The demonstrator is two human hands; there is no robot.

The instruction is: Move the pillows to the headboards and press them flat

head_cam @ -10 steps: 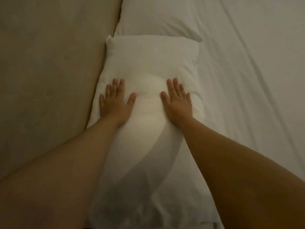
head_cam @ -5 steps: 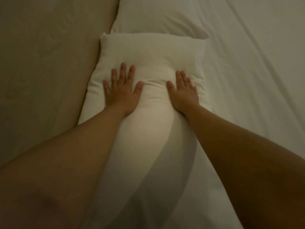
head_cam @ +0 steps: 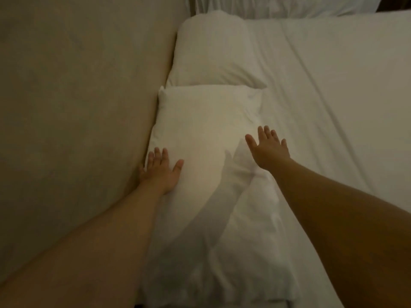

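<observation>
A white pillow (head_cam: 206, 130) lies lengthwise along the beige padded headboard (head_cam: 77, 107) on the left. A second white pillow (head_cam: 213, 50) lies beyond it, also against the headboard. My left hand (head_cam: 161, 172) rests flat on the near pillow's left edge, fingers spread, beside the headboard. Over the same pillow's right edge is my right hand (head_cam: 268, 147), palm down and fingers apart; it looks lifted off the fabric and casts a shadow on it. Neither hand holds anything.
The white bed sheet (head_cam: 333, 107) stretches to the right, with a few long creases. More white bedding (head_cam: 278, 5) is bunched along the far top edge.
Both hands pressed side by side on the pillow's middle before. Now they have spread apart, the left to the headboard edge, the right outward and lifted. The view has pulled back.
</observation>
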